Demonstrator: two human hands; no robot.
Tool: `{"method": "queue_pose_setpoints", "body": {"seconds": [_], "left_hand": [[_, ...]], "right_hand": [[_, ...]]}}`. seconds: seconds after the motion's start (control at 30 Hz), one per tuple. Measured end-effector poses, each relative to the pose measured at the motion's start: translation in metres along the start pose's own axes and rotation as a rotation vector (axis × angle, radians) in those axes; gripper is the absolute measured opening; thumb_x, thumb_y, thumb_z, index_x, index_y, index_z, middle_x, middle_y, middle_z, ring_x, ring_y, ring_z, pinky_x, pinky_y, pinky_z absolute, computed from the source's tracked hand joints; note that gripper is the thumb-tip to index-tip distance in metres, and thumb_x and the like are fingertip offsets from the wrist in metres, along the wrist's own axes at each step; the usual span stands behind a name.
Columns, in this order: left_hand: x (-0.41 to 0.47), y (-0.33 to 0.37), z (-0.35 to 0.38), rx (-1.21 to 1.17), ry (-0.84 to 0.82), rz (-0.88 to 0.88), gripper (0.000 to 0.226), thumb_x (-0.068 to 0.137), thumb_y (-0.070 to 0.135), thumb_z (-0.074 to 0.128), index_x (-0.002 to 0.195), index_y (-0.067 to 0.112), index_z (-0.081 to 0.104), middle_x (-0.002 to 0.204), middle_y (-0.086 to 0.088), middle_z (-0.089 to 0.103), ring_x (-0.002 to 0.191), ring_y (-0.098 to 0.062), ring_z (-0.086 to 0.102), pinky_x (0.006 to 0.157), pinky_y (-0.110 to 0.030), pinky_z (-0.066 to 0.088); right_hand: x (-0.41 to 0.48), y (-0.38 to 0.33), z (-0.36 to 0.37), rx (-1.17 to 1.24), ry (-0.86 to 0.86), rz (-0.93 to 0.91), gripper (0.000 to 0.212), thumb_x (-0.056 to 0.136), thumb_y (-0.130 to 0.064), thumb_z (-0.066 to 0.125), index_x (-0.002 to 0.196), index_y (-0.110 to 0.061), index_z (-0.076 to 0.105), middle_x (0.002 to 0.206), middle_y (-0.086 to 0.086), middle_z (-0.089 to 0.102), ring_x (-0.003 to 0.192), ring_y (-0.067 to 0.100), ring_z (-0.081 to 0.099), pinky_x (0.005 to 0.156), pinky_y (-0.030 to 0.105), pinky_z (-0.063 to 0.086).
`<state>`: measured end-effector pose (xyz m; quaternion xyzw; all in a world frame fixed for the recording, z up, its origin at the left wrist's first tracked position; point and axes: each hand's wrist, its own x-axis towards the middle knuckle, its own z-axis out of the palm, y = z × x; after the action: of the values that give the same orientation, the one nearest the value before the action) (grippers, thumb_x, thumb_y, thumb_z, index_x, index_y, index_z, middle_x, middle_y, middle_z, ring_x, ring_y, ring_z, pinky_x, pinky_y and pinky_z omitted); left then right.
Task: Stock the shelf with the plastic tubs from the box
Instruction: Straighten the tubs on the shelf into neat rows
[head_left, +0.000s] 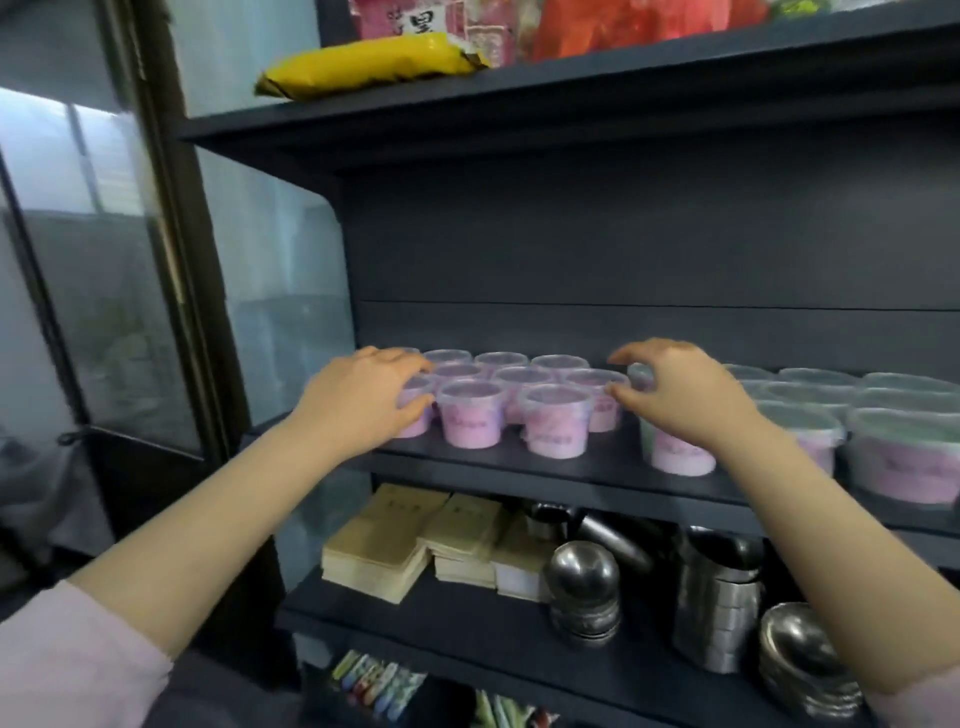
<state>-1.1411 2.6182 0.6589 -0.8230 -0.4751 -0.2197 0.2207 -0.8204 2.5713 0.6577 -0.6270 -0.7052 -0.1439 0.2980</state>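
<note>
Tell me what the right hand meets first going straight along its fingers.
Likely the rightmost pink tub of the left cluster; the right hand points left, thumb almost at its rim. Depth unclear.

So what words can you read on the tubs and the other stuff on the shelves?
Plastic tubs: pink print on the sides, too blurred to read.
White tag on the pink packet: one dark character, not clear enough to quote.
Tan paper stacks: tiny marks, unreadable.
So nothing can be quoted.
</note>
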Motion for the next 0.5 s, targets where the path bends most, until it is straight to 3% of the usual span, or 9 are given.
{"method": "queue_pose_setpoints", "body": {"seconds": [0.23, 0.5], "left_hand": [[-0.029, -0.105, 0.008, -0.015, -0.054, -0.08, 0.041, 0.091, 0.045, 0.052, 0.127, 0.026, 0.055, 0.126, 0.002, 0.061, 0.111, -0.022, 0.055, 0.087, -0.035, 0.047], [0.009, -0.183, 0.085, 0.025, -0.098, -0.013, 0.045, 0.093, 0.048, 0.045, 0.134, 0.029, 0.047, 0.133, 0.006, 0.055, 0.116, -0.015, 0.052, 0.093, -0.034, 0.045]], "right_hand": [[0.06, -0.087, 0.053, 0.021, -0.137, -0.056, 0.038, 0.086, -0.044, 0.061, 0.119, -0.025, 0.062, 0.124, -0.003, 0.064, 0.113, 0.021, 0.057, 0.093, 0.038, 0.048], [0.154, -0.125, 0.136, 0.142, -0.218, -0.095, 0.035, 0.085, -0.044, 0.064, 0.115, -0.027, 0.065, 0.12, -0.01, 0.065, 0.111, 0.012, 0.059, 0.095, 0.03, 0.046]]}}
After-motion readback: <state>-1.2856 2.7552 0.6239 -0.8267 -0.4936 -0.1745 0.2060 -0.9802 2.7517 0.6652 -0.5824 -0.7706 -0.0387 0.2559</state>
